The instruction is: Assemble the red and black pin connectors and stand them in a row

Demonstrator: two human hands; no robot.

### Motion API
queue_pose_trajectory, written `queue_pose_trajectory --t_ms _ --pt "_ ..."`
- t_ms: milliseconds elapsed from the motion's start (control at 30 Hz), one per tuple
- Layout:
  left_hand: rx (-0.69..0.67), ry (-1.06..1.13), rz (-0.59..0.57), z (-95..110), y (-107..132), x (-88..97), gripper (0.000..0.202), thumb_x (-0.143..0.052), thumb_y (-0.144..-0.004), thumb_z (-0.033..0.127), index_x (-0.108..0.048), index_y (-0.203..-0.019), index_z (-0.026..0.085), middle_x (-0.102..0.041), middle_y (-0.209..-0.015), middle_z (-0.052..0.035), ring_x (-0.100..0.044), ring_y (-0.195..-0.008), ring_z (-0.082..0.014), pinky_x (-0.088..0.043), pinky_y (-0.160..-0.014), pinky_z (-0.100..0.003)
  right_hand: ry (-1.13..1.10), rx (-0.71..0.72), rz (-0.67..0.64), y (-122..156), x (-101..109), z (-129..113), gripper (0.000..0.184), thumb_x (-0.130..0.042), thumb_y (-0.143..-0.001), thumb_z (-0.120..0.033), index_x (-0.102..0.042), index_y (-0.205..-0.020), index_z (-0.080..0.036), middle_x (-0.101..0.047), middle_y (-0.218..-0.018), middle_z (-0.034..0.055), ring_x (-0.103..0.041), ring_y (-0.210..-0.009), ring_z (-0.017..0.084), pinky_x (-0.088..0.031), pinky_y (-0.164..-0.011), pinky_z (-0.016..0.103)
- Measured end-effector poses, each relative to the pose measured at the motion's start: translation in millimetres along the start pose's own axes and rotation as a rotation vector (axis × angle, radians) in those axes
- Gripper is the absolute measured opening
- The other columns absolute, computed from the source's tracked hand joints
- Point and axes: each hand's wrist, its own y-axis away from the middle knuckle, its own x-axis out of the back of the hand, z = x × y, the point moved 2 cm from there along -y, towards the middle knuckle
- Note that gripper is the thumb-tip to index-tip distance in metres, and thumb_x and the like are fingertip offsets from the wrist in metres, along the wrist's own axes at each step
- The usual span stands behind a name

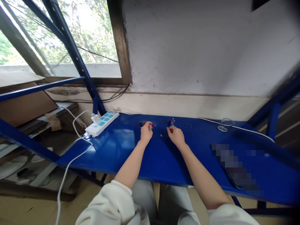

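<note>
Over the middle of the blue table, my left hand (146,132) is closed in a pinch on a small red stick-like piece (153,125), whose end sticks out to the right of the fingers. A small black piece (141,123) lies just left of that hand. My right hand (176,136) is also pinched, but whatever its fingertips may hold is too small to make out. Just beyond it are a small dark red piece (169,121) and clear small tubes (172,121). Between the hands lies a tiny pale piece (161,135).
At the left back, a white power strip (103,124) carries a plug and a white cable. Several tiny clear pieces (188,125) lie right of my right hand. Farther right are a clear round container (225,125) and a blurred-out dark flat object (231,165). A wall stands behind.
</note>
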Motion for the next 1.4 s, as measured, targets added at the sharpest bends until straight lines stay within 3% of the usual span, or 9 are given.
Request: queue_pose_trajectory --t_ms 167,333,733,1067,1300,1400 --pt "0.041 0.523 -0.079 15.3 8.1 -14.9 0.016 -0.042 -0.083 0.022 -0.05 -0.096 0.016 -0.058 -0.073 -0.0007 -0.047 -0.04 -0.0046 -0.04 -0.044 -0.018 -0.216 -0.009 0.025 0.5 -5.2 -2.6 0.034 -0.029 -0.086 -0.045 -0.052 -0.078 -0.02 -0.058 -0.063 0.0036 -0.055 -0.059 0.017 -0.034 -0.054 0.025" --pt "0.067 0.736 -0.15 27.5 13.6 -21.4 0.015 -0.045 -0.081 0.023 -0.048 -0.094 0.015 -0.056 -0.071 0.0013 -0.044 -0.037 -0.0026 -0.038 -0.038 -0.017 -0.424 -0.066 0.005 1.7 -7.1 -4.5 0.047 -0.021 -0.085 -0.055 -0.046 -0.065 -0.021 -0.055 -0.06 0.0021 -0.052 -0.057 0.015 -0.036 -0.057 0.025" --pt "0.044 0.79 -0.205 27.6 15.5 -24.2 0.017 -0.048 -0.08 0.026 -0.048 -0.094 0.016 -0.057 -0.072 0.0013 -0.047 -0.037 -0.003 -0.042 -0.04 -0.018 -0.688 -0.006 0.021 -0.3 -10.8 -6.4 0.047 -0.031 -0.081 -0.059 -0.039 -0.057 -0.02 -0.042 -0.049 -0.0028 -0.038 -0.045 0.01 -0.031 -0.047 0.022" --pt "0.069 0.8 -0.19 28.5 15.5 -22.5 0.021 -0.049 -0.08 0.029 -0.048 -0.095 0.015 -0.057 -0.072 0.0008 -0.047 -0.037 -0.0036 -0.042 -0.04 -0.019 -0.706 0.032 -0.01 -1.8 -11.0 -5.9 0.043 -0.031 -0.082 -0.058 -0.038 -0.062 -0.021 -0.04 -0.053 -0.0041 -0.036 -0.044 0.008 -0.032 -0.045 0.021" --pt "0.109 0.794 -0.151 31.8 14.9 -18.9 0.023 -0.051 -0.079 0.031 -0.048 -0.094 0.014 -0.057 -0.07 0.0011 -0.046 -0.035 -0.0029 -0.04 -0.039 -0.018 -0.812 0.072 -0.128 -5.7 -11.4 -3.4 0.031 -0.04 -0.079 -0.051 -0.042 -0.085 -0.021 -0.047 -0.065 -0.0043 -0.041 -0.043 0.007 -0.034 -0.043 0.021" --pt "0.105 0.787 -0.146 31.9 14.9 -18.8 0.022 -0.05 -0.079 0.03 -0.048 -0.094 0.014 -0.057 -0.069 0.0012 -0.046 -0.035 -0.0029 -0.04 -0.039 -0.018 -0.864 0.034 -0.151 -6.4 -11.5 -3.1 0.034 -0.043 -0.077 -0.049 -0.04 -0.098 -0.021 -0.052 -0.075 -0.0028 -0.044 -0.043 0.007 -0.035 -0.042 0.022"
